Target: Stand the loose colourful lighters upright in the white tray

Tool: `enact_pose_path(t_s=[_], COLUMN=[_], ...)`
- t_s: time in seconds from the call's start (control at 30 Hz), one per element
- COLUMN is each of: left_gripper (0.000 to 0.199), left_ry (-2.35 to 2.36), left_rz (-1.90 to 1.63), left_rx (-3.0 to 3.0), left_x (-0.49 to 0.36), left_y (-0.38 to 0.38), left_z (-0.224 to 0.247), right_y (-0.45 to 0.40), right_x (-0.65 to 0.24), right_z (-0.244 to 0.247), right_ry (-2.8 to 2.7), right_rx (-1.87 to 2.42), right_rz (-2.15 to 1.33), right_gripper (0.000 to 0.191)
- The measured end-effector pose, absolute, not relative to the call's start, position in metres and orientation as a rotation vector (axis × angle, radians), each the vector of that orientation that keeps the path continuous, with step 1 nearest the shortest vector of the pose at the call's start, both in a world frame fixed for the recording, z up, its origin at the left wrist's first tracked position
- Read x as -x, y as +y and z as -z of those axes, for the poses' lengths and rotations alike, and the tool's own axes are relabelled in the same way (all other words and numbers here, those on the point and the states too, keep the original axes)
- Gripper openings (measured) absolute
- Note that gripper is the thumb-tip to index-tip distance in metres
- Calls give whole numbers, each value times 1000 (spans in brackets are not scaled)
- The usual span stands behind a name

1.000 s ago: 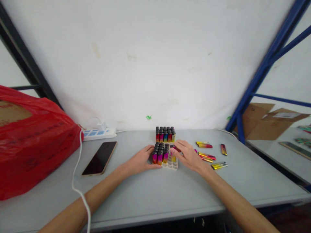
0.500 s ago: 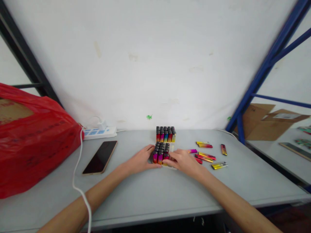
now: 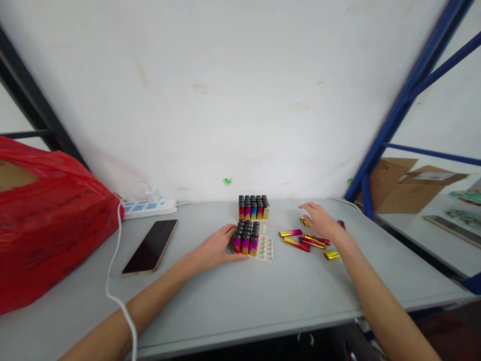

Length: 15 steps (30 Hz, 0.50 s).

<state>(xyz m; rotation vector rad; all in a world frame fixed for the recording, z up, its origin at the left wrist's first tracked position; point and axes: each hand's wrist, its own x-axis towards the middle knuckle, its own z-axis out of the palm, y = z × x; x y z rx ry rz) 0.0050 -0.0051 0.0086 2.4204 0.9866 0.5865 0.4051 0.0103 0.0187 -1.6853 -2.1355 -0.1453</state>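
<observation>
Many upright lighters (image 3: 246,238) beside left fingers (image 3: 227,230)

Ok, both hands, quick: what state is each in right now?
Left hand: partly open, against the side of the tray of upright lighters.
Right hand: open, over the loose lighters; any grip can't be told.

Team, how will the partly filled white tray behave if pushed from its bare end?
The white tray looks like thin moulded plastic, so probably light and fairly stiff. Weight likely sits left, where the upright lighters are packed; expect it may swivel if pushed off-centre. The lighters stand tall and narrow, so a sharp shove could tip some; pocket grip isn't visible.
</observation>
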Motion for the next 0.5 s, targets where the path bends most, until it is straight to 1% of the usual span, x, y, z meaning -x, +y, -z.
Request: enact_pose_path(t_s=[0.03,0.1,0.2,0.37,0.43,0.5], left_gripper=[70,70,70,70,70,71], left_ry=[985,981,982,971,972,979], left_rz=[-583,-587,-605,-585,-576,-568], left_rx=[-2419,-2415,-2418,-2443,-2441,-2434], left_x=[-5,-5,-5,-4,-4,-4], left_y=[-5,-5,-4,-3,-3,-2], left_z=[-9,-9,-8,-7,-7,-6], right_y=[14,19,20,14,9,4], right_x=[-416,-430,-433,-421,-414,-404], right_z=[-14,-8,-6,-16,-21,-26], right_ry=[-2151,-2190,-2197,-2208,-2181,-2116], right_rx=[1759,1873,1907,1802,1709,1603], right_rz=[134,49,-48,-142,-126,-153], right_gripper=[47,49,39,20,21,29])
